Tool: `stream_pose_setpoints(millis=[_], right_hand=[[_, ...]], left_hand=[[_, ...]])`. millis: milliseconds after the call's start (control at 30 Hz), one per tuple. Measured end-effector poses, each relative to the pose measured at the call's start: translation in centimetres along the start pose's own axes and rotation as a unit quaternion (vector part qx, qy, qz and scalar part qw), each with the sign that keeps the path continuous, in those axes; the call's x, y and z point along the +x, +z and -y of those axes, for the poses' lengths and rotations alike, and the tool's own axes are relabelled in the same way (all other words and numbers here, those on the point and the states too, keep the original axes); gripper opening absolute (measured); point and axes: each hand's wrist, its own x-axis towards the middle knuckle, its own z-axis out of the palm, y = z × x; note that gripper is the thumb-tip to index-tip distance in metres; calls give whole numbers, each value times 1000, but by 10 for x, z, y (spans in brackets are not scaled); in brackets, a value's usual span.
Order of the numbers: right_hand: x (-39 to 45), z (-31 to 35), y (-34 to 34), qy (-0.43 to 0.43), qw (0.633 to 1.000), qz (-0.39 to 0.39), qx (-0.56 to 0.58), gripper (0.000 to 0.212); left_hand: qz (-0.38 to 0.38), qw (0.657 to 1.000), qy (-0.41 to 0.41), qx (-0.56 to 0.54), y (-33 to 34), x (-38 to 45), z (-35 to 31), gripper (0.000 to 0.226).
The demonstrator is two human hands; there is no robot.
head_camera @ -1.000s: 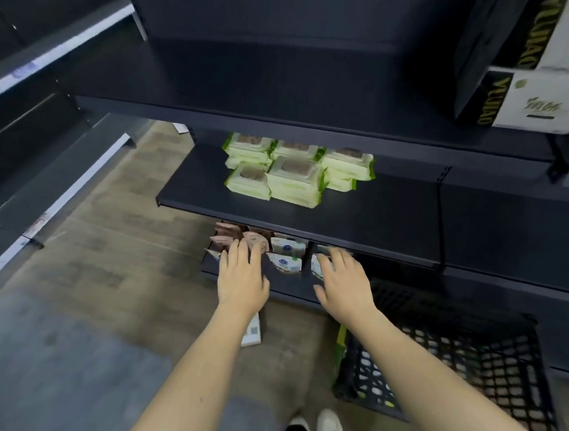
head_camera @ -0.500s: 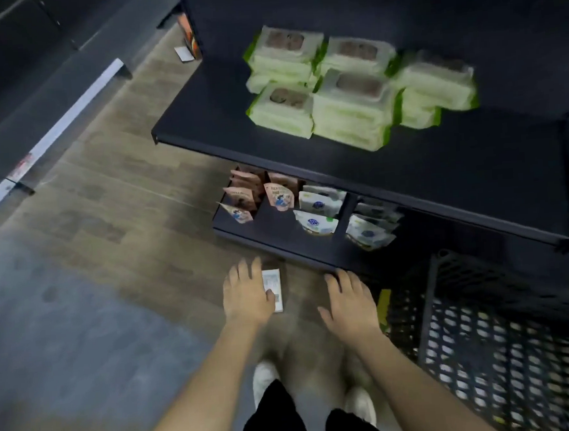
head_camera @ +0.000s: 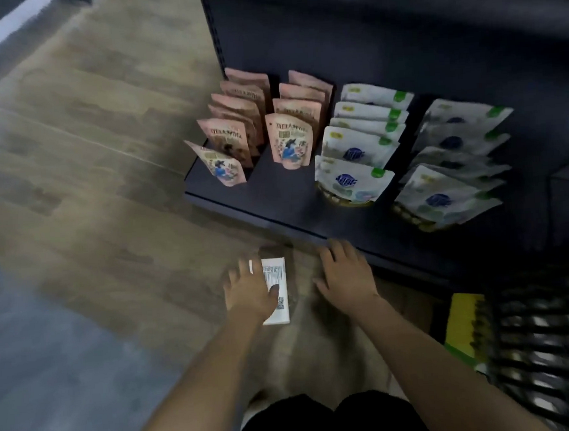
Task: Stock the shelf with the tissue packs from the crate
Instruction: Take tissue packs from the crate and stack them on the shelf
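White film-wrapped tissue pack (head_camera: 276, 294), head view: lies flat on the wood floor (head_camera: 84, 181) at 6 o'clock from the bottom shelf (head_camera: 295, 194), left hand (head_camera: 249, 292) spread over it with thumb on its face, no grip closed. Right hand (head_camera: 345, 273) open, empty, at the pack's 3 o'clock; crate (head_camera: 547, 336) at lower right. Judged light, soft, slippery; pinch across the long edges.

Wood-plank floor (head_camera: 83, 154), grey floor patch (head_camera: 46, 379), dim light

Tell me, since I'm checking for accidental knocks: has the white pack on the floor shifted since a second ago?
Cannot tell. The white pack lies just off the bottom shelf's front edge, as before; the head camera moved, and the left hand partly covers it.
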Motion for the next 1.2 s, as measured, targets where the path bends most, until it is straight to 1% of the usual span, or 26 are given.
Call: stream_pose_setpoints(millis=[133, 300, 367, 433, 500, 667, 800, 867, 967, 1067, 1200], right_hand=[[31, -16, 44, -29, 999, -11, -38, 57], [64, -23, 73, -109, 990, -37, -77, 53], [77, -26, 79, -123, 986, -56, -99, 57], [88, -27, 83, -117, 986, -74, -98, 65], [94, -28, 88, -122, 984, -81, -100, 67], [94, -33, 99, -136, 982, -90, -99, 66], [94, -40, 103, -141, 980, -95, -101, 66], [91, -44, 101, -136, 981, -101, -98, 66], [84, -46, 89, -117, 982, -105, -101, 66], [70, -41, 69, -98, 985, -113, -87, 65], [38, -28, 25, -92, 986, -121, -73, 65]], left_hand=[[53, 997, -62, -1, 46, 39, 3, 86], [81, 993, -84, -14, 76, 70, 0, 99], [89, 991, -99, -31, 85, 82, -3, 107], [98, 988, -112, -45, 94, 90, -7, 115], [105, 985, -119, -67, 104, 96, -11, 119], [92, 982, -147, -81, 125, 101, -20, 121], [37, 985, -137, -94, 137, 102, -20, 113], [32, 989, -124, -72, 134, 101, -19, 109], [44, 992, -116, -39, 116, 95, -19, 107], [41, 992, -118, -8, 87, 78, -21, 105], [25, 995, -85, 44, 36, 39, -25, 102]])
